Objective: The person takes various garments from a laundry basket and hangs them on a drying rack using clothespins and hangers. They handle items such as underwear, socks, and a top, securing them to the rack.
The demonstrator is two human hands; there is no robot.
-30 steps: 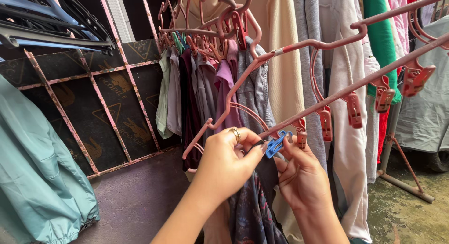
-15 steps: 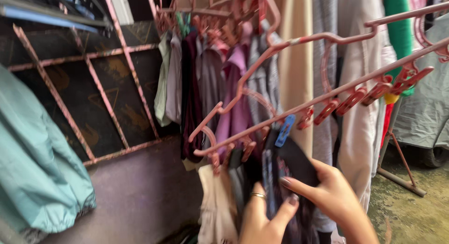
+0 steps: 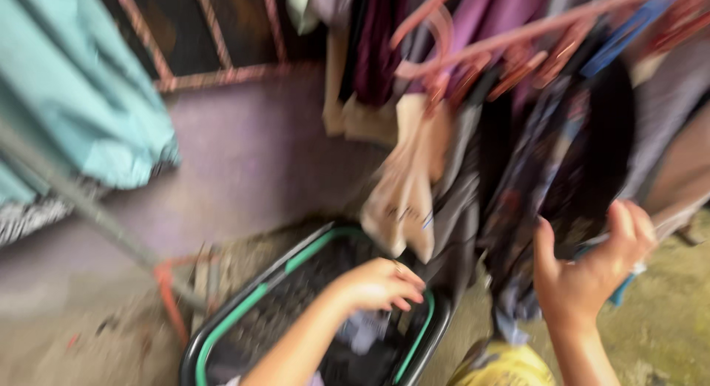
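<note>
The view is blurred. My left hand (image 3: pixel 377 285) reaches down into a black laundry basket with a green rim (image 3: pixel 251 301), fingers curled over a pale cloth (image 3: pixel 362 330); whether it grips anything is unclear. My right hand (image 3: pixel 592 271) is raised with fingers spread against the lower edge of a dark patterned garment (image 3: pixel 562 157). That garment hangs from a pink clip hanger (image 3: pixel 503 38) under a blue peg (image 3: pixel 629 24). A bluish streak shows beside the right palm.
A beige cloth (image 3: pixel 407 186) and other dark and purple clothes hang from the same hanger. A teal garment (image 3: pixel 81 83) hangs at the left above a grey pole (image 3: pixel 89 208). Something yellow (image 3: pixel 503 367) lies by the basket on the dirty concrete floor.
The view has tipped down to the floor and basket. My left hand left the pegged dark garment and dropped into the basket. My right hand stays at the garment, lower down.
</note>
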